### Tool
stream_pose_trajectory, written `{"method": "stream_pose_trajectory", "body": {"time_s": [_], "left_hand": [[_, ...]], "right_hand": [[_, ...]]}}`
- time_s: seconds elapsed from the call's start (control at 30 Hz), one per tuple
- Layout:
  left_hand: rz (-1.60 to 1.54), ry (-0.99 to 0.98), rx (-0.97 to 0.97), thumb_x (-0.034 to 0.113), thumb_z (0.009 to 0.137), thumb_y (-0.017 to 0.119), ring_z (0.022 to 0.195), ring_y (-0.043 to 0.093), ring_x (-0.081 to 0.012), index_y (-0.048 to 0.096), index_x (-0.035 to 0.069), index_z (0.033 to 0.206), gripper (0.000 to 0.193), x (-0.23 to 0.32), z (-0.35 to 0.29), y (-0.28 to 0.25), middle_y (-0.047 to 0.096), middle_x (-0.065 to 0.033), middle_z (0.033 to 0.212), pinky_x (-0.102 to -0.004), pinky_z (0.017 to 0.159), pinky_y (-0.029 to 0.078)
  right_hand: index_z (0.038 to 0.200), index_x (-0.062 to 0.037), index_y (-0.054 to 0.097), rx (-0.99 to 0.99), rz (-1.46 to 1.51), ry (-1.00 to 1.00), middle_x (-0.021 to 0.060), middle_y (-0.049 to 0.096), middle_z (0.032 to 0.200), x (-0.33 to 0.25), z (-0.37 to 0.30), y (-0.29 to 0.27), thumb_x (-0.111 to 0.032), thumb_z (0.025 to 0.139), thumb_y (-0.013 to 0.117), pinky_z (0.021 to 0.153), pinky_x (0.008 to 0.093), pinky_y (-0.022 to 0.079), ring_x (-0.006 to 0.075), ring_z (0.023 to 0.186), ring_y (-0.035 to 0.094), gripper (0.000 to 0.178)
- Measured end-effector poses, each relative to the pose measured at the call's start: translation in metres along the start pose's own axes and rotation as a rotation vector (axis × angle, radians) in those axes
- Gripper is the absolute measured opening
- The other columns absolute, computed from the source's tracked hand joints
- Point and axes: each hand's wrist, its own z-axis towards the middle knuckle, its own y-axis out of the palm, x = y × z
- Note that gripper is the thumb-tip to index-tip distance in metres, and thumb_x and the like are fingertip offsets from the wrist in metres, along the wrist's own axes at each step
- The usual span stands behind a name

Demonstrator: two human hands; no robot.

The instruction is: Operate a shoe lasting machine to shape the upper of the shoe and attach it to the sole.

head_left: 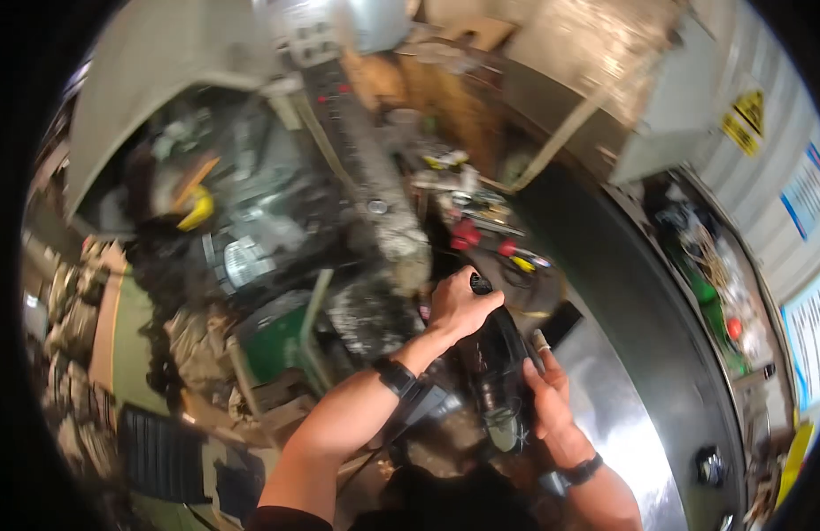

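Observation:
A long, glossy black object (494, 358) with a pale, rounded lower end lies in front of me; blur hides its exact kind. Around its upper end my left hand (463, 305) is closed, fingers curled, with a dark ribbed tip (481, 283) showing past them. My right hand (552, 403) is at the object's right side, its fingers stretched forward and apart. One of those fingers wears a pale wrap (541, 341). The right thumb reaches the object's edge; whether it presses on it I cannot tell.
A dark conveyor belt (645, 283) curves along my right beside a shiny metal plate (618, 389). Beyond my hands are red-handled tools (468, 234). To the left stand a bin of clear plastic scraps (259, 212) and a green container (277, 345). Yellow warning signs (745, 122) hang on the wall.

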Motion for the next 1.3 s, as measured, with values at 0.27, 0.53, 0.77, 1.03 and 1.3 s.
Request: {"method": "stream_pose_trajectory", "body": {"time_s": [0.27,0.53,0.77,1.03,1.3], "left_hand": [[-0.154,-0.223,0.479,0.035,0.095,0.060,0.092,0.069,-0.0276,0.067,0.000,0.101,0.036,-0.088,-0.059,-0.265,0.072,-0.0195,0.095,-0.0430,0.083,0.050],[-1.340,-0.293,0.452,0.043,0.106,0.045,0.109,0.064,-0.0202,0.065,0.002,0.124,0.049,-0.143,-0.124,-0.342,0.071,-0.0091,0.115,-0.0348,0.099,0.049],[-1.480,-0.469,0.532,0.037,0.102,0.059,0.092,0.065,-0.0190,0.068,0.005,0.111,0.034,-0.185,-0.127,-0.337,0.071,-0.0046,0.104,-0.0313,0.084,0.052],[-1.484,-0.448,0.555,0.040,0.102,0.060,0.101,0.067,-0.0218,0.068,0.005,0.122,0.042,-0.222,-0.077,-0.345,0.072,-0.0076,0.114,-0.0379,0.091,0.052],[-1.084,-0.422,0.887,0.033,0.105,0.060,0.075,0.053,-0.0073,0.059,0.008,0.089,0.030,-0.224,-0.070,-0.313,0.060,0.0041,0.081,-0.0260,0.071,0.045]], "right_hand": [[0.110,0.0030,0.071,-0.239,-0.036,0.069,-0.0028,0.069,0.090,0.079,-0.009,0.227,-0.009,0.096,0.072,0.067,0.0214,0.047,0.0031,0.075,0.056,0.018],[0.117,-0.0051,0.071,-0.256,0.193,0.291,0.0054,0.075,0.098,0.104,-0.004,0.361,-0.003,0.096,0.069,0.074,0.0299,0.061,0.0143,0.080,0.070,0.022],[0.131,-0.0046,0.063,-0.195,0.143,0.359,0.0066,0.072,0.107,0.118,0.019,0.419,-0.010,0.097,0.070,0.083,0.0339,0.059,0.0175,0.092,0.068,0.035],[0.130,-0.0031,0.061,-0.206,0.118,0.318,0.0029,0.069,0.103,0.138,0.064,0.443,-0.012,0.099,0.067,0.082,0.0307,0.057,0.0134,0.090,0.065,0.032],[0.132,-0.0054,0.057,-0.256,0.092,0.251,-0.0005,0.069,0.091,0.174,0.105,0.422,-0.012,0.097,0.071,0.069,0.0263,0.056,0.0099,0.075,0.065,0.038]]}}
